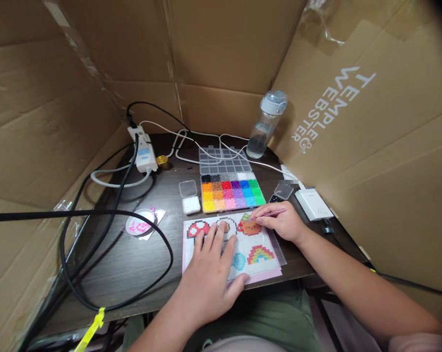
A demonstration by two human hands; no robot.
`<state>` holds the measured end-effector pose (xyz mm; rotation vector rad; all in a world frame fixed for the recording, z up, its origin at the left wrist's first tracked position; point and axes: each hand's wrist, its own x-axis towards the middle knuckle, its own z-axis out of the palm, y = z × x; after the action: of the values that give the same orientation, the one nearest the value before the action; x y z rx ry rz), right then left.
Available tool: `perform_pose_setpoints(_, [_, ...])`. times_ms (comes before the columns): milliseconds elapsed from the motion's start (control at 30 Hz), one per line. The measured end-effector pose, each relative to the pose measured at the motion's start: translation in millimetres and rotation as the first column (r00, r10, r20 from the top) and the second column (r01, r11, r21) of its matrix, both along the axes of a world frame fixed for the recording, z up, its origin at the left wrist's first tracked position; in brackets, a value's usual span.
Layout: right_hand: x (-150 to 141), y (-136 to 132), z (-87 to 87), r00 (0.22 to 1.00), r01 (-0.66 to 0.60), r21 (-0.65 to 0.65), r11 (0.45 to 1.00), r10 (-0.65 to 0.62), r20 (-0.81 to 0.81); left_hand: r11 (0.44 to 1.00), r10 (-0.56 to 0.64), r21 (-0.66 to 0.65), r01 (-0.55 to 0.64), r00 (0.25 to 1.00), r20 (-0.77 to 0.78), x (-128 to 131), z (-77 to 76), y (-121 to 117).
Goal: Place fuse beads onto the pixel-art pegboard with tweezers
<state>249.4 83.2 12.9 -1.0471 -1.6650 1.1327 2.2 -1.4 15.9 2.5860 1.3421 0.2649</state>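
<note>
Left hand lies flat, fingers spread, pressing the clear square pegboard over its pink pattern sheet at the dark table's front edge. Right hand pinches thin metal tweezers, tips at the orange bead figure; a bead between the tips is probably there, too small to tell. Beads: tiny, light, loose, easily knocked; grip by sides. Multicoloured bead tray just behind.
</note>
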Motion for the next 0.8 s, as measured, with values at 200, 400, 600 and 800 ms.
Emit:
perform_pose_setpoints(200, [-16.9, 14.3, 24.4, 0.973, 0.224, 0.139, 0.965, -0.215, -0.079, 1.000, 0.000, -0.013, 0.000, 1.000, -0.001, -1.4, 0.4, -1.4])
perform_pose_setpoints(400, [-55.3, 44.1, 27.6, 0.920, 0.391, 0.214, 0.895, -0.374, -0.120, 0.999, 0.008, -0.035, -0.009, 1.000, -0.021, -0.2, 2.2, -1.2])
perform_pose_setpoints(600, [-69.7, 64.9, 7.7, 0.918, 0.397, 0.158, 0.904, -0.395, -0.045, 0.999, 0.004, -0.051, -0.005, 1.000, -0.024, -0.9, 4.6, -2.1])
perform_pose_setpoints(800, [-47.8, 47.0, 22.2, 0.917, 0.396, 0.121, 0.910, -0.398, -0.014, 1.000, 0.004, -0.025, -0.004, 1.000, -0.001, -1.2, 2.7, -1.6])
